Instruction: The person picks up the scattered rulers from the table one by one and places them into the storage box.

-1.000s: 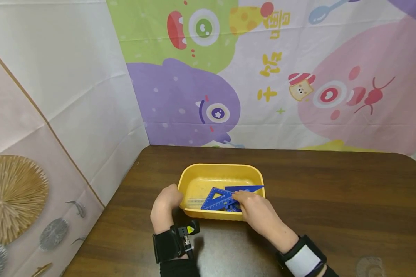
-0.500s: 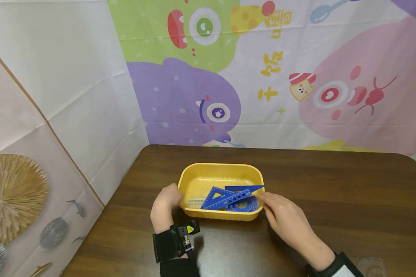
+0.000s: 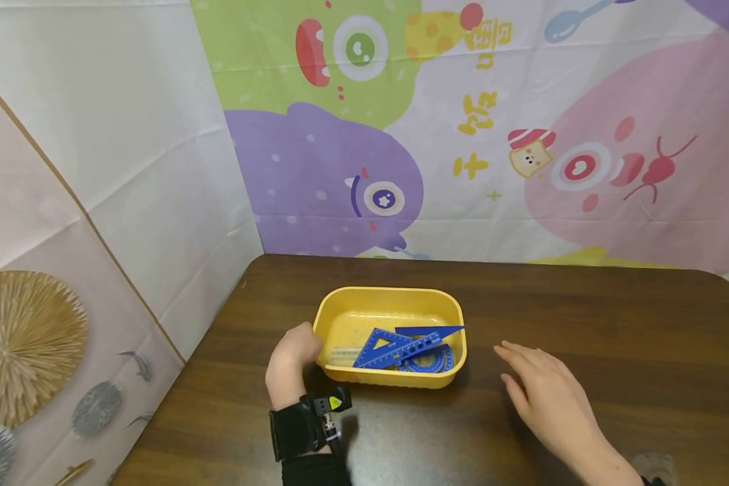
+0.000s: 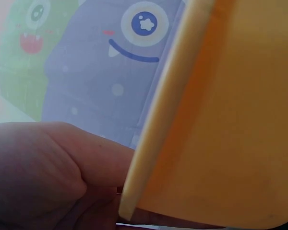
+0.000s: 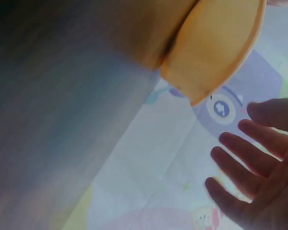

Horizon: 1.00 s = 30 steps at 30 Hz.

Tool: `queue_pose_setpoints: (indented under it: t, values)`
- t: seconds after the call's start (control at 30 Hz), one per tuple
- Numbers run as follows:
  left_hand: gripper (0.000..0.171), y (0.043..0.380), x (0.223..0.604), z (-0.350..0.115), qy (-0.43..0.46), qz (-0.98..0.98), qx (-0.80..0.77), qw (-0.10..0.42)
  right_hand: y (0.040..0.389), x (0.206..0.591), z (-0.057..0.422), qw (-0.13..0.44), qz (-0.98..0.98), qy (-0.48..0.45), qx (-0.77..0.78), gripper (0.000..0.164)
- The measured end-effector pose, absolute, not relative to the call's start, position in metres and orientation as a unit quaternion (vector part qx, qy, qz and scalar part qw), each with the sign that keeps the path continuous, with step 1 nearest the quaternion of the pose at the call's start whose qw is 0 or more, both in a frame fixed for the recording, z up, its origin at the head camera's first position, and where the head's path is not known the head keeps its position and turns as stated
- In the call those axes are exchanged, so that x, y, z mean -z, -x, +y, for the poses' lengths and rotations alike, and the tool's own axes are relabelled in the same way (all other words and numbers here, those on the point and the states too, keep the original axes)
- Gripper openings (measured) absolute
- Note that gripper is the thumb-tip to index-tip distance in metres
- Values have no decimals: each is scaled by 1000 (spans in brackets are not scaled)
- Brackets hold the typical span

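A yellow plastic basin (image 3: pixel 389 291) stands on the table. Inside lie a blue set square (image 3: pixel 366 352), a blue ruler (image 3: pixel 418 344) across it, a blue protractor (image 3: pixel 425 366), a second blue piece (image 3: pixel 449 331) with a pointed end, and a clear ruler (image 3: pixel 343 354). My left hand (image 3: pixel 293 358) grips the basin at its left end; the left wrist view has the thumb against the basin wall (image 4: pixel 158 115) and fingers partly hidden beneath. To the right, my right hand (image 3: pixel 549 401) is apart from the basin, its fingers spread and holding nothing in the right wrist view.
The dark wooden table (image 3: pixel 583 304) reaches back to a cartoon-printed cloth (image 3: pixel 462 216). A pale cloth (image 3: pixel 176 169) hangs along the left side. Near the lower right of the table is a clear, see-through object (image 3: pixel 655 466), partly behind the right forearm.
My right hand has left the blue ruler, which now rests in the basin, and has moved right, away from the basin. The left hand and the basin have stayed in place.
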<state>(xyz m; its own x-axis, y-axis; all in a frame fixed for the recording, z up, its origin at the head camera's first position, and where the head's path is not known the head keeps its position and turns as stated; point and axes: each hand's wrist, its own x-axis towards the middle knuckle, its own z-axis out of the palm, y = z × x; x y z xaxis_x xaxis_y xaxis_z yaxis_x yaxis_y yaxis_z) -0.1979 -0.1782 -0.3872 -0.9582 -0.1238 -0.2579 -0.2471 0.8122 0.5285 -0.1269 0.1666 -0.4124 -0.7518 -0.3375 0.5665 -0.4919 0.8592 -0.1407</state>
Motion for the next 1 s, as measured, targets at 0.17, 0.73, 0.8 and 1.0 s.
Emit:
queue_pose_setpoints:
  t: [0.17,0.73,0.8,1.0]
  values:
    - [18,198,387,-177,104,943,-297,107,115,414,186,236,-943,-189,-140,53]
    - [20,197,388,-175,100,945,-293,105,92,438,257,62,-990,-97,-84,71]
    - [19,198,388,-176,99,946,-292,104,92,441,264,46,-991,-91,-81,75]
    - [19,198,387,-177,92,947,-290,104,93,448,278,5,-995,-77,-71,83]
